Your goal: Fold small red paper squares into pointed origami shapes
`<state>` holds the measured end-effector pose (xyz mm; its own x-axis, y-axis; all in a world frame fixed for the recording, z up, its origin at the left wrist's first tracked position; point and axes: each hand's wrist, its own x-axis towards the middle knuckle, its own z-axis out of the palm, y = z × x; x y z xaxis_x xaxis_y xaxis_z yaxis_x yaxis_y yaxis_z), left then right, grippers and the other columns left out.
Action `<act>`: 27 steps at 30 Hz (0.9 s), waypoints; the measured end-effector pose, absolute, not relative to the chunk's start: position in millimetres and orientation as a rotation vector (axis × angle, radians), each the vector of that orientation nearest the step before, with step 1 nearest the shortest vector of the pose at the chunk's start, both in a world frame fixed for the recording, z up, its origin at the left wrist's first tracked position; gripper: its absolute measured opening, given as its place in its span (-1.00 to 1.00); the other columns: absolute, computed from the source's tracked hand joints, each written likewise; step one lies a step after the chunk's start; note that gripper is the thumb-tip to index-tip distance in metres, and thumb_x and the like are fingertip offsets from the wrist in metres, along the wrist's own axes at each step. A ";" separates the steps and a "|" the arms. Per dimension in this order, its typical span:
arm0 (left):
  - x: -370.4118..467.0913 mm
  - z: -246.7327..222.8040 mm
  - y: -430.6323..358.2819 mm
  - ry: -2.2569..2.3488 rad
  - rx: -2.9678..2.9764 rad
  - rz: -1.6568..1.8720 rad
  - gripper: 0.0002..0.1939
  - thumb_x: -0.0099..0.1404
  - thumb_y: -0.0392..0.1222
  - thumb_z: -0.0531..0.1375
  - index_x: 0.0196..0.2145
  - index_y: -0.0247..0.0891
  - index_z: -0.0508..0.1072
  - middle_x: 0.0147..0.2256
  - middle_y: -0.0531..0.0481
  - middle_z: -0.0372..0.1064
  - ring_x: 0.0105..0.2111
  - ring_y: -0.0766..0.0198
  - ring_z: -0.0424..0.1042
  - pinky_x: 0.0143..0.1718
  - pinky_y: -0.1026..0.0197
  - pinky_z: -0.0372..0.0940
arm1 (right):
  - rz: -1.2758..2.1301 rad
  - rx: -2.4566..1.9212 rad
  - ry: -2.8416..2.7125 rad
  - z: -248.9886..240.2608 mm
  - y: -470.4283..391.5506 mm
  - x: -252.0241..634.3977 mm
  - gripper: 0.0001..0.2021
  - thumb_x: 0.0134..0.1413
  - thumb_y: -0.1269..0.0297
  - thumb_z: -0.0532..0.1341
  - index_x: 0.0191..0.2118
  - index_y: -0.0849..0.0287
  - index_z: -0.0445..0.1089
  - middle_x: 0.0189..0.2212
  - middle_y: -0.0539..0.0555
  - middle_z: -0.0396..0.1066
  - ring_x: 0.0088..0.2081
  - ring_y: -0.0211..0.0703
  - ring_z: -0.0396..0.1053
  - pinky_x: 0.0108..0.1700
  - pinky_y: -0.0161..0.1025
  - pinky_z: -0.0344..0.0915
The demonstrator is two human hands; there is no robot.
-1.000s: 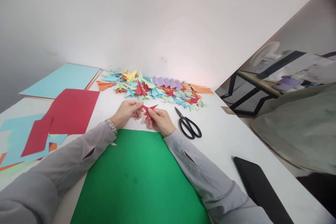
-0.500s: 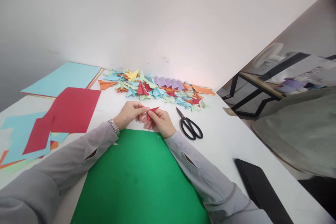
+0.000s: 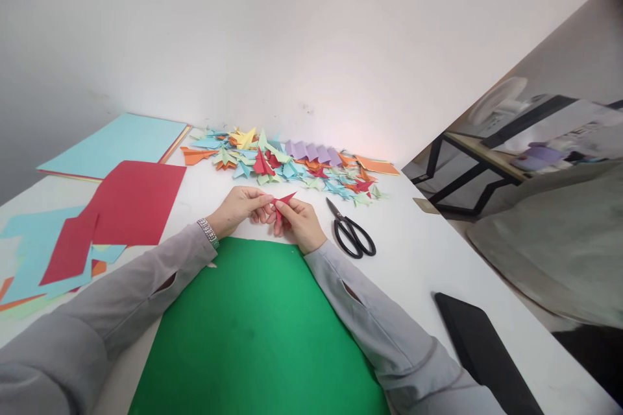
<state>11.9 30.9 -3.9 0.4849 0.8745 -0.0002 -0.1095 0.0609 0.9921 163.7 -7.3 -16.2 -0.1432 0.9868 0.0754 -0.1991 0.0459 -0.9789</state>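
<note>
A small folded red paper piece (image 3: 286, 198) with a pointed tip is pinched between my two hands. My left hand (image 3: 242, 209) grips its left end between thumb and fingers. From the other side, my right hand (image 3: 302, 223) holds it with the thumb on top; the fingers hide part of the paper. Both hands are just above the far edge of a green sheet (image 3: 257, 324). Beyond them lies a heap of folded paper pieces (image 3: 292, 170) in several colours. Black-handled scissors (image 3: 351, 231) lie to the right of my right hand.
At the left are a stack of large sheets (image 3: 117, 142) with light blue on top, red sheets (image 3: 141, 201) and coloured paper scraps (image 3: 34, 253). A flat black object (image 3: 481, 350) lies at the right. The white wall (image 3: 302, 45) rises behind the table.
The folded red paper has turned slightly, its tip rising a little, and more of it shows between my hands. Both hands keep their hold and barely move.
</note>
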 end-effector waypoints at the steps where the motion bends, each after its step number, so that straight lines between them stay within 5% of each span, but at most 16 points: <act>1: 11.5 -4.3 31.4 0.756 1.297 0.858 -0.64 0.04 0.02 0.31 -0.60 -0.37 0.43 -0.67 0.00 0.37 -0.68 0.42 0.30 -0.61 0.36 0.17 | 1.367 -0.942 -1.180 -16.2 -6.7 164.2 -0.62 -0.19 -0.04 0.33 -0.49 0.22 0.37 -0.68 -0.01 0.42 -0.75 -0.32 0.28 -0.73 -0.41 0.18; 19: 13.5 0.3 29.2 0.817 1.142 0.939 -0.54 0.20 0.12 0.17 -0.57 -0.38 0.40 -0.66 -0.02 0.36 -0.71 0.40 0.32 -0.68 0.36 0.15 | 1.381 -0.957 -1.137 -18.4 -5.2 165.9 -0.62 -0.20 -0.03 0.35 -0.48 0.24 0.40 -0.65 0.02 0.47 -0.75 -0.34 0.29 -0.73 -0.42 0.21; 27: 14.9 -2.9 26.1 0.829 1.317 0.912 -0.64 -0.06 -0.02 0.38 -0.56 -0.36 0.40 -0.69 0.05 0.35 -0.70 0.43 0.30 -0.67 0.37 0.16 | 1.349 -0.965 -1.232 -17.5 -7.0 165.2 -0.61 -0.18 -0.07 0.33 -0.55 0.22 0.37 -0.71 -0.01 0.41 -0.74 -0.33 0.29 -0.71 -0.41 0.22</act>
<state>14.9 26.1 -2.9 0.4250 0.9052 0.0071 -0.0788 0.0292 0.9965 165.2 -7.0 -17.5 -0.1535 0.9853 0.0746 -0.1638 0.0491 -0.9853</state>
